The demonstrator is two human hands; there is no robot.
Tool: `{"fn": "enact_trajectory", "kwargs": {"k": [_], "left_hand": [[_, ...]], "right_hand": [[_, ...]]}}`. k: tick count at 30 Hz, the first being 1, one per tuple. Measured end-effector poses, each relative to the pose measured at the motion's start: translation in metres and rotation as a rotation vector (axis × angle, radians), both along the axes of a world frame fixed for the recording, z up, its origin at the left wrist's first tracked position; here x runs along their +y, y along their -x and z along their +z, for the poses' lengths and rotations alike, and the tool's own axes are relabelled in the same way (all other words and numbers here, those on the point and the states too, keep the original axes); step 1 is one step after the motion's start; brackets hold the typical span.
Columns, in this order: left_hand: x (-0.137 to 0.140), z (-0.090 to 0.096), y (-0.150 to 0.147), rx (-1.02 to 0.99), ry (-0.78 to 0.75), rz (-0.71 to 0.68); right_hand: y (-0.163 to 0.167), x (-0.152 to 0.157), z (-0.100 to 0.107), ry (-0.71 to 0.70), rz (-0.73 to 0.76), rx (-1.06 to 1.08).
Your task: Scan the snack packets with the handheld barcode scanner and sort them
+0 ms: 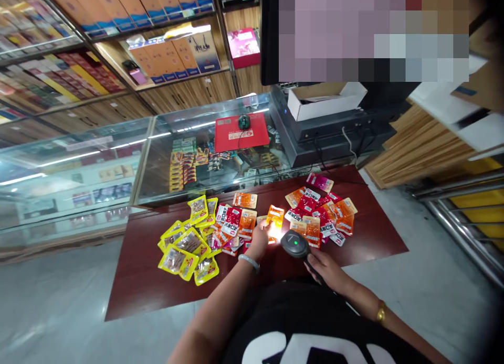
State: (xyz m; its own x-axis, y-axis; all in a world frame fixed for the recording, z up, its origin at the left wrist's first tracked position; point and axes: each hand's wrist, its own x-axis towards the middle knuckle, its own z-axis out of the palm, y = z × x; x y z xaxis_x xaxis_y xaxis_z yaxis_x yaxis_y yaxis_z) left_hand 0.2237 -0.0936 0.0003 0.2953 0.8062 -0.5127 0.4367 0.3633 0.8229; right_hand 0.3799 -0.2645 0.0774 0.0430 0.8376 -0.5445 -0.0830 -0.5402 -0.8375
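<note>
My left hand, with a pale bangle at the wrist, is closed on an orange snack packet on the dark red table. In my right hand is a black barcode scanner with a green light, its bright beam falling on that packet. Yellow snack packets lie in a heap to the left. Beside my left hand is a pile of red and orange packets. Another mixed pile of red, orange and purple packets spreads out to the right of the scanner.
Behind the table stands a glass display counter with a red mouse pad and a black mouse on top. A white open box rests on a dark cash drawer. Metal rails stand at right.
</note>
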Motion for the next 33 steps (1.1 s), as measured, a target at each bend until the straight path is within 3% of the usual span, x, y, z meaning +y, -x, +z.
{"fn": "enact_trajectory", "kwargs": {"k": [3, 7, 9, 11, 13, 16, 18, 21, 25, 27, 29, 33], "left_hand": [[0.008, 0.012, 0.026, -0.019, -0.054, 0.05], [0.023, 0.027, 0.06, 0.494, -0.475, 0.124], [0.024, 0.028, 0.057, 0.557, -0.56, 0.006], [0.016, 0.02, 0.037, 0.446, -0.467, -0.21], [0.001, 0.006, 0.006, 0.293, -0.263, -0.377], [-0.025, -0.016, -0.037, 0.189, 0.07, -0.382], [-0.038, -0.025, -0.056, 0.221, 0.169, -0.322], [-0.044, -0.03, -0.069, 0.333, 0.093, -0.347], [-0.042, -0.027, -0.077, 0.465, -0.142, -0.55], [-0.041, -0.025, -0.078, 0.477, -0.187, -0.609], [-0.039, -0.024, -0.075, 0.442, -0.127, -0.602], [-0.034, -0.021, -0.056, 0.338, 0.126, -0.453]], "right_hand": [[0.001, 0.0, -0.003, -0.022, 0.02, -0.012], [-0.003, -0.007, -0.007, -0.001, -0.008, -0.004], [-0.007, -0.013, -0.007, 0.021, -0.063, -0.012], [-0.012, -0.019, -0.008, 0.052, -0.134, -0.033], [-0.018, -0.026, -0.008, 0.091, -0.202, -0.056], [-0.026, -0.035, -0.01, 0.121, -0.275, -0.082], [-0.029, -0.04, -0.012, 0.118, -0.3, -0.097], [-0.029, -0.046, -0.016, 0.119, -0.321, -0.108], [-0.027, -0.049, -0.021, 0.115, -0.347, -0.083], [-0.026, -0.049, -0.02, 0.117, -0.352, -0.07], [-0.026, -0.047, -0.017, 0.122, -0.347, -0.065], [-0.028, -0.038, -0.007, 0.092, -0.292, -0.044]]}}
